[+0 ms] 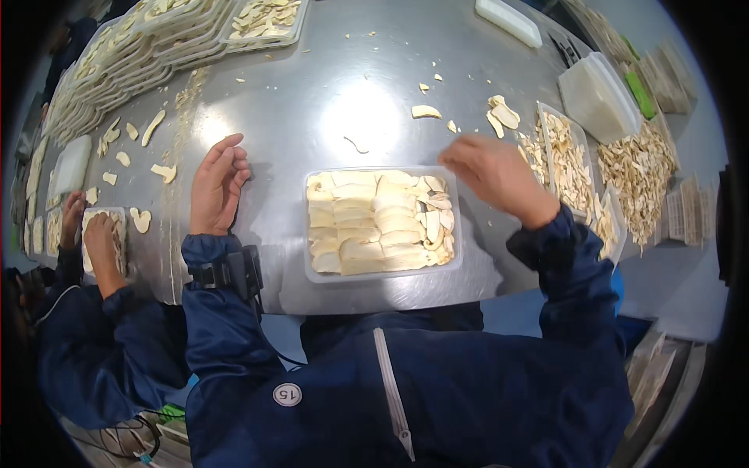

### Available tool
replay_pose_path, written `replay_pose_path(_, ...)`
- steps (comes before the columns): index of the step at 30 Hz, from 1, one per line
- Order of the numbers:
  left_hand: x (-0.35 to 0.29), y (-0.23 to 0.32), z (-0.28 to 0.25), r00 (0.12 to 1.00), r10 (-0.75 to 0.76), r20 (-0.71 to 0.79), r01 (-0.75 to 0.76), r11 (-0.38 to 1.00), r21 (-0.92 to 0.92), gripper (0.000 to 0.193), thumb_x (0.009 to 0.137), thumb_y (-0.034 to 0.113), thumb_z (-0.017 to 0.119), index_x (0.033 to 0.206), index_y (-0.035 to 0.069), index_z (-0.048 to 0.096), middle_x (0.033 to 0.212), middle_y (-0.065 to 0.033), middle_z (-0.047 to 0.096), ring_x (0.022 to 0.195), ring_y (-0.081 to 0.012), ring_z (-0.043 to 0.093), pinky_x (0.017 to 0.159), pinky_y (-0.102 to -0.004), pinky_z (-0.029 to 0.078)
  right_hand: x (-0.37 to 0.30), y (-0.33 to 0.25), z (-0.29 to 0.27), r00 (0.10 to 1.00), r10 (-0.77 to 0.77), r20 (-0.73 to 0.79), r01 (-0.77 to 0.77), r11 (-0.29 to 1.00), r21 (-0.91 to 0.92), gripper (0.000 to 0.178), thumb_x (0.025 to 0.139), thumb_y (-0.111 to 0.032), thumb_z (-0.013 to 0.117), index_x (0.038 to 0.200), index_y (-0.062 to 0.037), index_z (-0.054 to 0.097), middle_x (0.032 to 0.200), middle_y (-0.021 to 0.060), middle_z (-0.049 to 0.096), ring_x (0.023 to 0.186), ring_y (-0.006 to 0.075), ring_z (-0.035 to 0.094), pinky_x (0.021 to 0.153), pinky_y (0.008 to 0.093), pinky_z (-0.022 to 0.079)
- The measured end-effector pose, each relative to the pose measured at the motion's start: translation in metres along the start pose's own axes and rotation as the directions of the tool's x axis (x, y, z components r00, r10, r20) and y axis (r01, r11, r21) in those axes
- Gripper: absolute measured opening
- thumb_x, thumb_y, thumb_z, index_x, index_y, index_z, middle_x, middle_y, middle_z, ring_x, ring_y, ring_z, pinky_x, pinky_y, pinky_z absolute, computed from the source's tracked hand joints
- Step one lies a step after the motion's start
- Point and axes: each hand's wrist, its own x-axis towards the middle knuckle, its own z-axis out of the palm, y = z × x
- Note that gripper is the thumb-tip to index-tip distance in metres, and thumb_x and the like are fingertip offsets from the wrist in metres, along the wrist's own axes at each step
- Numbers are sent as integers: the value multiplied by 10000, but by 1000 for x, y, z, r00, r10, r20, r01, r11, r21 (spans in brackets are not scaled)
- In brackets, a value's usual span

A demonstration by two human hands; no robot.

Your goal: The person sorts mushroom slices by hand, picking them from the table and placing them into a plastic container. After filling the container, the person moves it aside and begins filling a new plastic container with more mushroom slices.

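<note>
Navy-blue cloth jacket (484, 390) nearest, then a shallow translucent plastic tray (367, 277) of flat cream slices (399, 222) on the silvery metal bench (304, 101), set between the left hand (218, 183) and right hand (499, 175), probably for equal reach. The left hand hangs loosely curled, seemingly empty; the right bends its fingers together by the tray's far right corner (whether pinching anything, I cannot tell).
</note>
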Motion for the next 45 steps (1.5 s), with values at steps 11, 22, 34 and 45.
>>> replay_pose_path(11, 2, -3, -2, 1000, -12, 15, 12, 1000, -15, 304, 1052, 119, 540, 1319, -22, 578, 992, -21, 637, 854, -79, 611, 770, -229, 534, 125, -9, 53, 955, 14, 296, -9, 1000, -18, 308, 904, -328, 674, 1045, -56, 707, 983, 140, 705, 926, 338, 683, 814, 434, 532)
replay_pose_path(22, 7, -2, 1, 999, -17, 43, 17, 1000, -14, 303, 1054, 116, 545, 1318, -31, 570, 982, -28, 634, 847, -79, 620, 757, -201, 556, 66, 29, 3, 951, 245, 190, -277, 946, 169, 184, 922, -195, 672, 995, -28, 652, 864, 112, 689, 794, 246, 640, 748, 355, 507)
replay_pose_path(34, 5, -4, -8, 999, 2, 50, -1, 1000, -19, 322, 1042, 83, 553, 1337, -43, 542, 1022, -51, 620, 897, -95, 608, 776, -203, 551, -31, -3, 3, 871, 455, 188, -492, 788, 371, 264, 933, -199, 655, 1094, 11, 651, 839, 129, 706, 748, 215, 681, 721, 335, 537)
replay_pose_path(45, 5, -5, -8, 999, 11, 51, -10, 1000, -25, 316, 1040, 87, 552, 1329, -43, 553, 1021, -49, 639, 880, -88, 624, 777, -214, 559, -32, 1, 14, 853, 500, 149, -515, 761, 396, 312, 909, -202, 665, 1135, 11, 635, 830, 135, 709, 744, 221, 693, 712, 335, 544)
